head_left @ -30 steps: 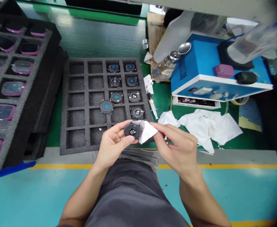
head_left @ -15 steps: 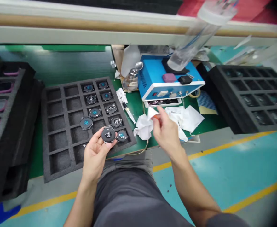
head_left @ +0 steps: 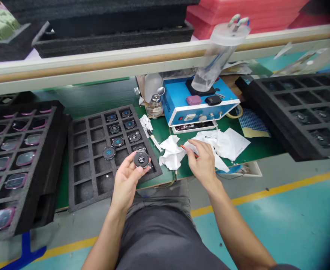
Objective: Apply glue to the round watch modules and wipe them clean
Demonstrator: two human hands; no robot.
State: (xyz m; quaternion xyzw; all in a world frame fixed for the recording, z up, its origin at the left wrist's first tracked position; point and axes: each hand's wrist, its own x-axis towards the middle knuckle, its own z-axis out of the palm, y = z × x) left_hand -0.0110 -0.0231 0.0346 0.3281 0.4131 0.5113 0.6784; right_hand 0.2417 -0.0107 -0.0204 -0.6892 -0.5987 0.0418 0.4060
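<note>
Well, my left hand [head_left: 125,183] cupped a round black module [head_left: 141,159] in a narrow hold, with the thumb on its rim, just over the right near corner of the grey foam tray [head_left: 77,195]. The white wipe that had been pressed to the module a second earlier had come away. My right hand [head_left: 202,161] now pinched a thin orange stick [head_left: 189,150] between thumb and forefinger, hovering just right of the tray above a crumpled wipe [head_left: 170,157] and looser white sheets [head_left: 226,144].

Other modules [head_left: 118,141] filled the cells along the tray's far right side, and a teal-centred disc [head_left: 109,152] sat across a divider. The tray's left columns offered open cells. A glass syringe [head_left: 155,142] lay close beside the tray's right edge, and a blue bench unit [head_left: 176,107] stood beyond its far right corner, so my right hand had little room that way.
</note>
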